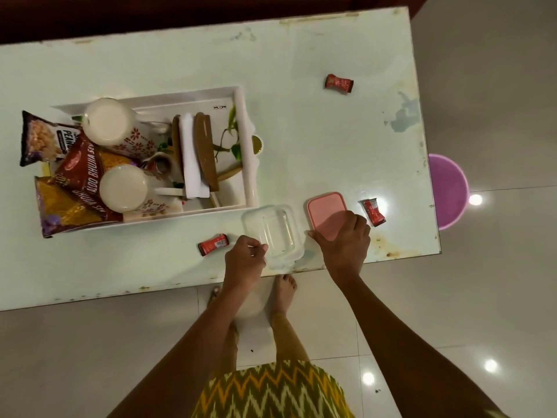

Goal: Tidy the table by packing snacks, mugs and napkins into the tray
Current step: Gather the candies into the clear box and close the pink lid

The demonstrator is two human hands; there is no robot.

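A white tray (250, 164) on the left of the table holds two floral mugs (109, 121) (124, 188), several snack packets (81, 164) and a wooden napkin holder with white napkins (193, 158). Near the front edge stands a clear glass container (271, 233); my left hand (244, 260) grips its near-left rim. Right beside it lies a pink lid (327, 211), and my right hand (346, 245) holds the lid's near edge. Three small red candy wrappers lie loose: one left of my left hand (213, 244), one right of the lid (373, 211), one far right (338, 83).
The pale table (316, 131) ends just past my hands at the front and past the right wrapper at the right. A purple stool (448, 191) stands off the right edge. My bare feet are on the tiled floor below.
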